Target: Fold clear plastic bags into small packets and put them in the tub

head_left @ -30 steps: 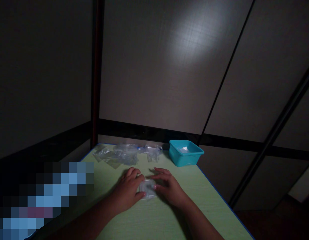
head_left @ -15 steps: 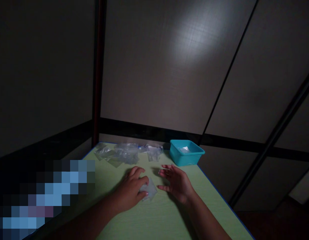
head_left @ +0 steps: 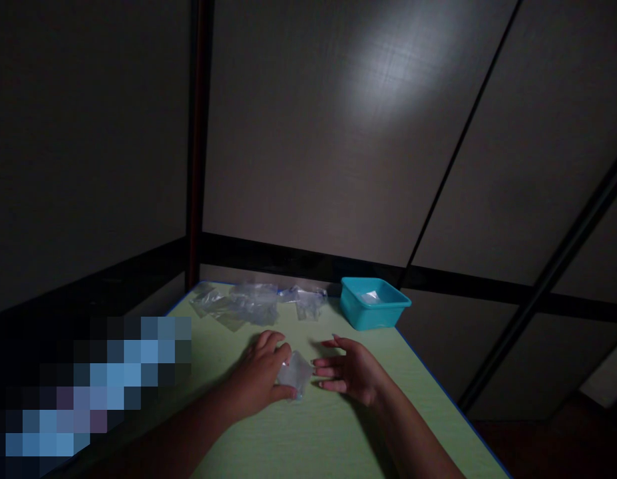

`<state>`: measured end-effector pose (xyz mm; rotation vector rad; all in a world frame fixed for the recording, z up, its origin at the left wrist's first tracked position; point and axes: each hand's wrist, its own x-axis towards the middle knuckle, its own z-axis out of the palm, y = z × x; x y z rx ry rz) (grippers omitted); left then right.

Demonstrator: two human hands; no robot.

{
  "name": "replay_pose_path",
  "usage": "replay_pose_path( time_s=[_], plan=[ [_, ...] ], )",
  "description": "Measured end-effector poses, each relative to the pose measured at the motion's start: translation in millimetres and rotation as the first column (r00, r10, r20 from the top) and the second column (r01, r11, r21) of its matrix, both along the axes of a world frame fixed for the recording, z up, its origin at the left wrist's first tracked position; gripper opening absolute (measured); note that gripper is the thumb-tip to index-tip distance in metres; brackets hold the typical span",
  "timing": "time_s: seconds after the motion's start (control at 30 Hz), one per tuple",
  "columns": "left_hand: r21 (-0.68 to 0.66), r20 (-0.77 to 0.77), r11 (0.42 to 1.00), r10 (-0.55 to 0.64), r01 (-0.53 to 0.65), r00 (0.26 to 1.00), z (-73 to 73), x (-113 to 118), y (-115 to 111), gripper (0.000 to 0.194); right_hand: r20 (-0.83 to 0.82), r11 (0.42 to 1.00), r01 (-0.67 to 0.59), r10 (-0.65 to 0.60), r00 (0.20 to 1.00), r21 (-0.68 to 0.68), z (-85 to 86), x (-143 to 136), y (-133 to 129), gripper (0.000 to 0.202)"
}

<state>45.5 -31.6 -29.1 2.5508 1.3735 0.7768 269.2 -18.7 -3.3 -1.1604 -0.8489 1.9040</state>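
A small clear plastic bag [head_left: 300,372] lies near the middle of the table. My left hand [head_left: 261,372] has its fingers curled at the bag's left side, thumb on the near edge and index finger on the far edge. To the right, my right hand [head_left: 355,369] holds nothing; its fingers are stretched out and apart, their tips close to the bag's right corner. Whether those tips touch the bag, I cannot tell.
More clear plastic bags [head_left: 253,306] lie spread along the table's back edge. A turquoise basket [head_left: 375,318] stands at the back right corner with something clear and shiny inside. Dark panelled walls rise behind the light green table [head_left: 288,442].
My right hand's fingers have straightened and come down nearer the bag's right corner. My left thumb and index finger have spread slightly along the bag.
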Motion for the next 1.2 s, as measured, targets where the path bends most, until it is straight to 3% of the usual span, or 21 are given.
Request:
replay_pose_path(
  time_s=[0.17,0.37,0.5,0.7,0.83,1.0,1.2],
  plan=[
    [0.003,-0.015,1.0,0.008,-0.008,1.0,0.5,-1,0,0.045,0.067,0.997,-0.064,0.061,0.996,0.036,-1.2,-6,-5,0.038],
    [0.025,-0.016,1.0,0.011,-0.01,1.0,0.0,0,-1,0.044,0.115,0.967,-0.117,0.093,0.989,0.225,-6.1,-17,-9,0.038],
    [0.042,-0.012,0.999,0.009,-0.008,1.0,-1.0,1,-1,0.044,0.251,0.947,-0.174,0.105,0.962,0.269,-8.4,-24,-11,0.036],
    [0.042,0.153,0.999,-0.001,-0.006,0.988,1.5,4,3,0.016,0.391,0.919,-0.245,0.112,0.914,0.309,-9.7,-27,-13,0.041],
    [-0.102,0.392,0.992,-0.024,0.07,0.92,3.3,7,4,0.019,0.4,0.875,-0.311,0.152,0.904,0.371,-10.2,-26,-14,0.044],
    [-0.303,0.631,0.914,-0.019,0.269,0.776,-5.1,11,8,0.029,0.405,0.81,-0.393,0.214,0.889,0.435,-12.5,-25,-14,0.04],
    [-0.351,0.761,0.864,0.038,0.361,0.648,-21.4,11,24,0.027,0.383,0.789,-0.374,0.192,0.903,0.487,-12.8,-21,-12,0.038]
  ],
)
